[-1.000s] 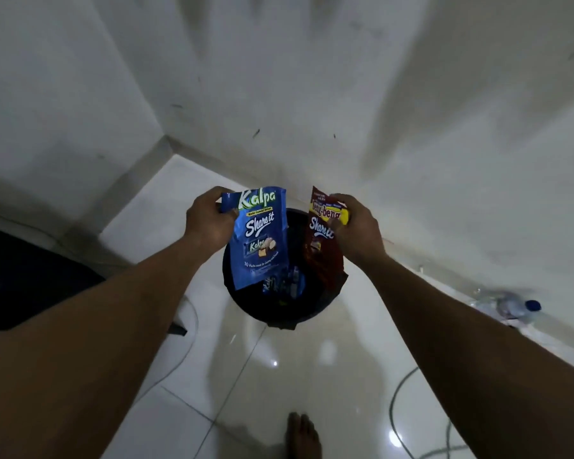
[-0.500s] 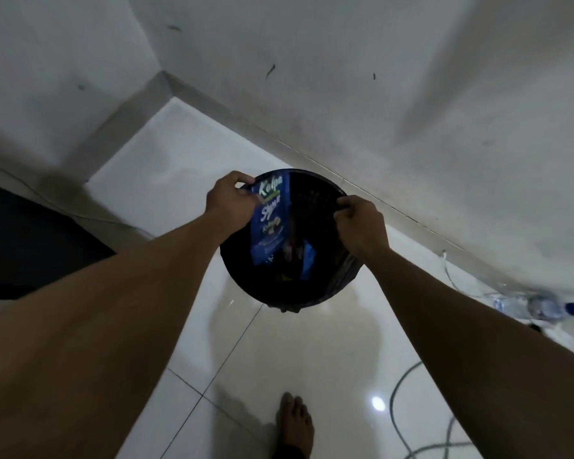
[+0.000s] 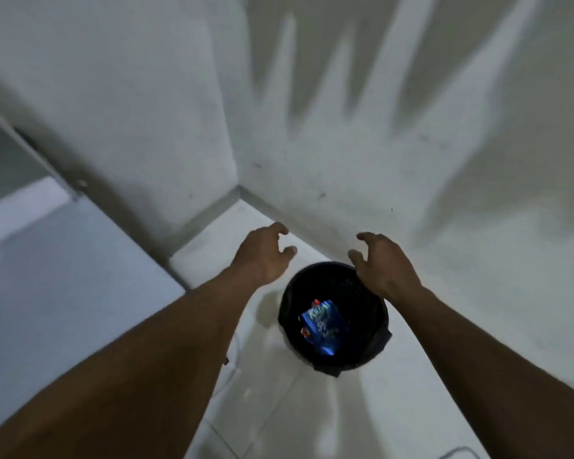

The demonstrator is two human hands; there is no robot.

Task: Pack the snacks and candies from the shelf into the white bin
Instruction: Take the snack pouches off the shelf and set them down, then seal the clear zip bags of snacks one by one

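The blue packet (image 3: 322, 326) lies in the bin (image 3: 362, 326), lengthwise, top end toward the wall (image 3: 345, 177). My left hand (image 3: 264, 256) and right hand (image 3: 383, 263) hover, grips slack, empty.

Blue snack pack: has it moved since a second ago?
Yes: the blue pack dropped from the left hand above the bin rim to inside the bin.

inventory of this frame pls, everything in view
bin: one, black, on the floor in the wall corner
Kalpa snack packet: one, blue, inside the bin
red wrapper: at least one, red, mostly hidden under the blue packet
cable: one, pale, floor at bottom right edge
floor: white glossy tiles
walls: two, white, meeting behind the bin
left hand: empty, fingers loosely curled, above the bin's left side
right hand: empty, above the bin's right rim
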